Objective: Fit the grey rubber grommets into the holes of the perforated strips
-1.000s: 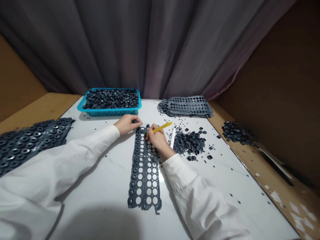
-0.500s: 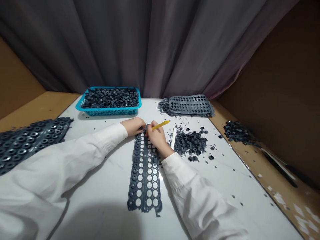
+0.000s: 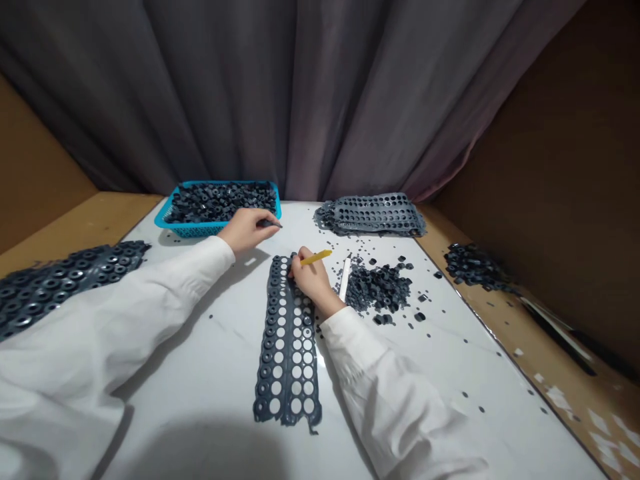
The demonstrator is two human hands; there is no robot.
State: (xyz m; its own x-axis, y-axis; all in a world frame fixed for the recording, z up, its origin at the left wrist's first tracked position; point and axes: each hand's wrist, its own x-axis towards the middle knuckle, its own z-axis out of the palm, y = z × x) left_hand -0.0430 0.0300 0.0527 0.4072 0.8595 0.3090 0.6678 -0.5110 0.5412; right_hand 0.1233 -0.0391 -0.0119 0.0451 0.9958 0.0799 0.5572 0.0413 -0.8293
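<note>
On the white worktop (image 3: 200,353), the left hand (image 3: 245,230) pinches a small dark piece (image 3: 274,225) (just beside the blue basket (image 3: 187,230)). The right hand's (image 3: 313,280) fingers (image 3: 300,257) pinch a yellow stick (image 3: 316,257) above the far end of the perforated dark strip (image 3: 287,353).

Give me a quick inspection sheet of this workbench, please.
Surface: white marble-look tabletop, dotted with stray dark bits.
Things: perforated grey strip, some holes filled with dark rings; blue basket heaped with dark pieces.
Clutter: loose pile of dark pieces, white stick, stacked strips.
Hands: left hand pinches a small dark piece; right hand holds a yellow stick at the strip.
Cables: nothing seen.
Surroundings: grey curtain, brown walls, wooden ledges.
</note>
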